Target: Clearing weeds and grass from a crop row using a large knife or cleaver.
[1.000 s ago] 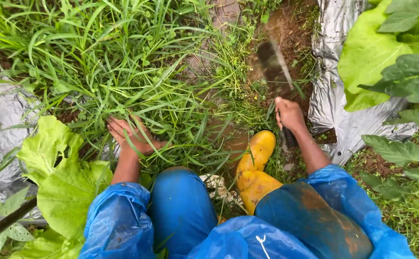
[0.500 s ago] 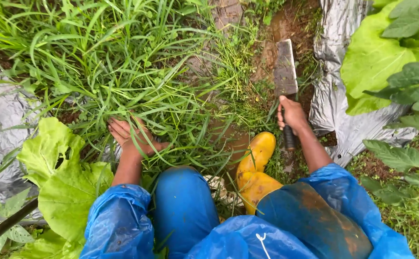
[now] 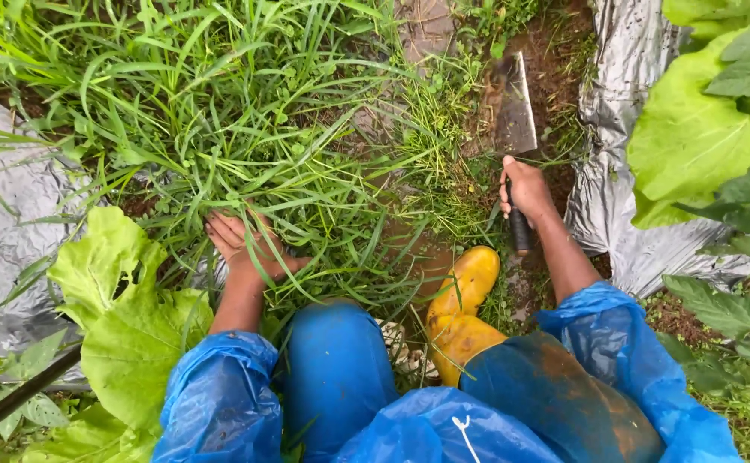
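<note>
1. The right hand [image 3: 525, 190] is closed around the dark handle of a broad-bladed knife [image 3: 515, 110], whose flat, mud-smeared blade points away from the person over bare soil.
2. The left hand [image 3: 244, 247] lies palm up with fingers spread, pushed into a clump of long grass [image 3: 220, 111]; blades cross over the palm, and it grips nothing firmly that can be seen.
3. Between the two hands, slightly nearer the person, a yellow rubber boot [image 3: 460, 313] stands on wet, muddy ground.
4. Both forearms emerge from the sleeves of a blue plastic raincoat [image 3: 220, 394].
5. Just outside the right hand runs a strip of silver plastic mulch sheet [image 3: 623, 163], with broad green leaves [image 3: 701, 129] beyond it.
6. Beside the left forearm spreads a pale green leafy plant [image 3: 126, 317].
</note>
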